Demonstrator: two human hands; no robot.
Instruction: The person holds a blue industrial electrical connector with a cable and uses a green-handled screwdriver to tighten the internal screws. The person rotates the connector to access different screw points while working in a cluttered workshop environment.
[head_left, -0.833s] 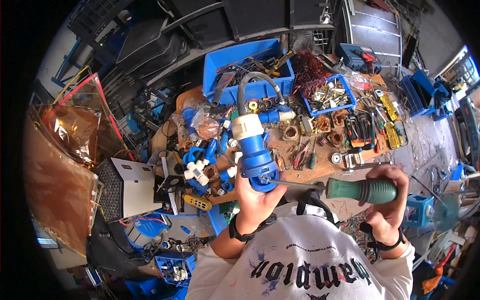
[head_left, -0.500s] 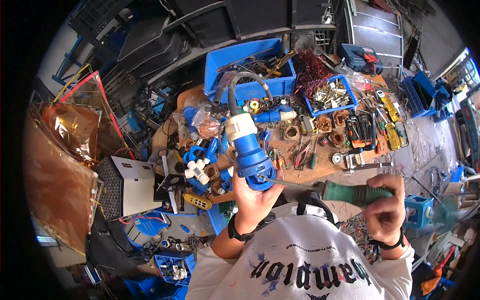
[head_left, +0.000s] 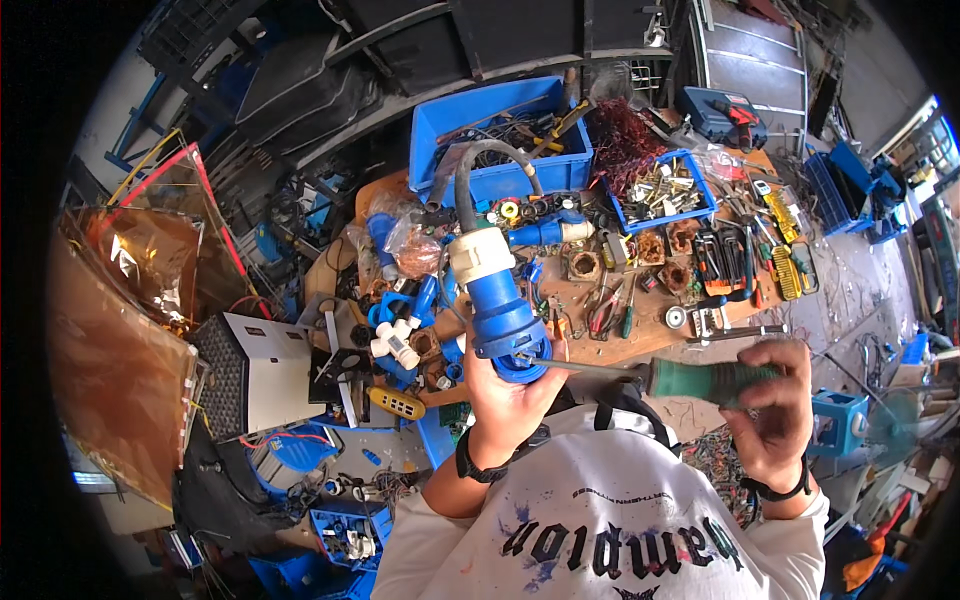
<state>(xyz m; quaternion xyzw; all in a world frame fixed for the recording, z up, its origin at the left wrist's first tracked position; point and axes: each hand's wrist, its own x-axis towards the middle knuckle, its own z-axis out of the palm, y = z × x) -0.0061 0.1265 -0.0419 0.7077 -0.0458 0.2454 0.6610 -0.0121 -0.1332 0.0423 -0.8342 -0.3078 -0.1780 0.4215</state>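
A blue industrial plug [head_left: 503, 308] with a cream collar is held in my left hand [head_left: 510, 405], its open end turned toward me. From its collar a thick grey cable [head_left: 465, 195] arches up and back over the bench. My right hand [head_left: 775, 415] has its fingers curled round the handle end of a green-handled screwdriver [head_left: 705, 383]. The long thin shaft of that screwdriver runs left to the open end of the plug, and its tip sits at or inside the rim; the exact contact point is too small to tell.
On the wooden bench [head_left: 640, 335] lie pliers, screwdrivers and plug parts. At its back stand a large blue bin [head_left: 500, 180] of tools and a blue tray [head_left: 660, 215] of metal pieces. A white multi-way connector [head_left: 395, 343] and yellow socket strip [head_left: 396, 403] lie at the left.
The fingers of my right hand have shifted round the screwdriver handle, with the thumb lower and the grip looser. The plug and my left hand stay nearly in place.
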